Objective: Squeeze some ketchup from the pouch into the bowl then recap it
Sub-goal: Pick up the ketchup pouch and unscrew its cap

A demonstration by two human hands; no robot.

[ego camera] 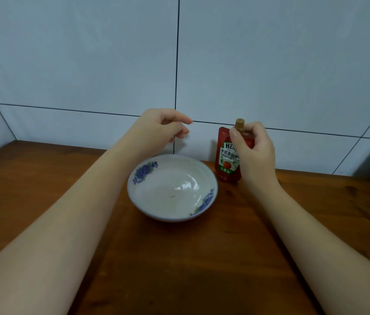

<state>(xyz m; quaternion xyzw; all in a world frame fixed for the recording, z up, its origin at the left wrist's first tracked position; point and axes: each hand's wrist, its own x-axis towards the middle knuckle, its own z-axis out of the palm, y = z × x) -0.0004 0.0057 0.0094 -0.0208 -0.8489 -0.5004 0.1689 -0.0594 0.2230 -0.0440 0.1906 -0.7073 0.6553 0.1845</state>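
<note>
A red Heinz ketchup pouch (226, 159) stands upright on the wooden table, just right of and behind the bowl. Its tan cap (239, 123) sits on the spout at the top. My right hand (253, 151) grips the pouch at its neck, fingers wrapped just below the cap. A white bowl (147, 178) with blue flower prints on its rim sits in the middle of the table; a tiny speck lies inside it. My left hand (156, 129) hovers above the bowl's far rim, fingers loosely curled and apart, holding nothing.
The brown wooden table (65, 183) meets a white tiled wall (111, 64) right behind the bowl and pouch. A side wall closes the corner at the left, and another tiled wall angles in at the right.
</note>
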